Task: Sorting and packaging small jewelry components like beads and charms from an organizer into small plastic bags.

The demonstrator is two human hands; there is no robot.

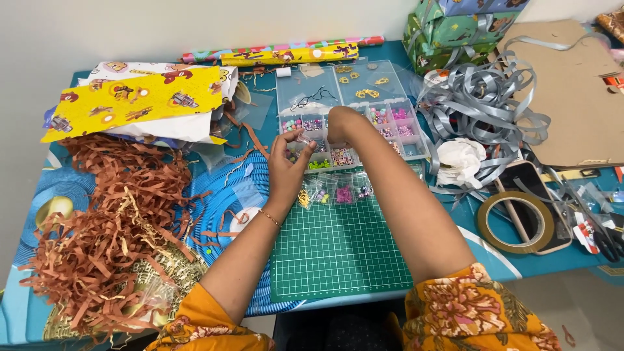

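Observation:
My left hand (286,168) is raised over the near edge of a clear compartment bead box (348,97), its fingertips pinched on a small clear packet (303,137). My right hand (342,123) bends down at the wrist into the box's middle compartments of coloured beads; its fingers are hidden behind the wrist. Small clear bags of beads (343,193) lie at the far edge of a green cutting mat (338,250), just under both forearms.
Brown shredded paper (107,234) fills the left. Yellow printed wrapping paper (136,101) and rolled wrap (289,55) lie behind. Silver ribbon (484,104), a white paper flower (460,160), a tape roll (515,221), scissors (595,227), cardboard (575,91) and green gift boxes (455,29) sit right.

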